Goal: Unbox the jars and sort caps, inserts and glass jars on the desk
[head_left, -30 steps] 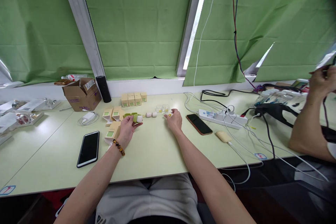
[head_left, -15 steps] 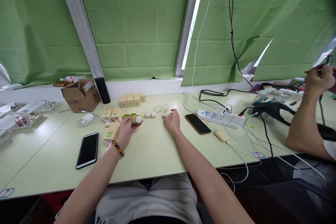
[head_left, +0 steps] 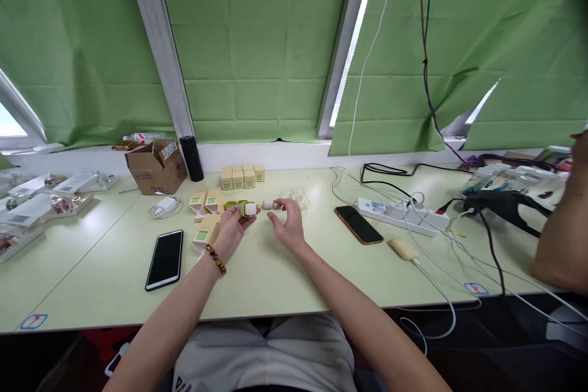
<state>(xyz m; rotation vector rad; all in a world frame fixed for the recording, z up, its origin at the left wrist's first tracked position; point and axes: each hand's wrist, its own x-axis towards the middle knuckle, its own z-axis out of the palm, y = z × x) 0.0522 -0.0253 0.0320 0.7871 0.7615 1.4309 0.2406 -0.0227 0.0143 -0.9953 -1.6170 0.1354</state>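
My left hand [head_left: 233, 225] is closed around a small green holder with a white block-shaped top [head_left: 248, 209], just above the table. Beside it, another green piece [head_left: 231, 203] shows behind the fingers. My right hand [head_left: 290, 225] hovers to the right with thumb and forefinger apart. Its fingertips are close to a small pale pink cylinder [head_left: 267, 204]; whether they touch it I cannot tell. Past that hand stand several small clear cups [head_left: 298, 194] with yellow spots. Open cream-coloured boxes with green windows [head_left: 206, 229] stand left of my left hand.
Closed small boxes [head_left: 243, 177] stand at the back. A white-framed phone [head_left: 164, 260] lies left, a second phone [head_left: 358, 225] right. A power strip [head_left: 397, 215] with trailing cables and a cream mouse-shaped item [head_left: 404, 249] are further right. A person's arm [head_left: 563, 233] rests at the right edge.
My right hand has moved left from the clear cups towards the pale pink cylinder, its fingers spreading. The left hand keeps the green holder. The view has shifted slightly left.
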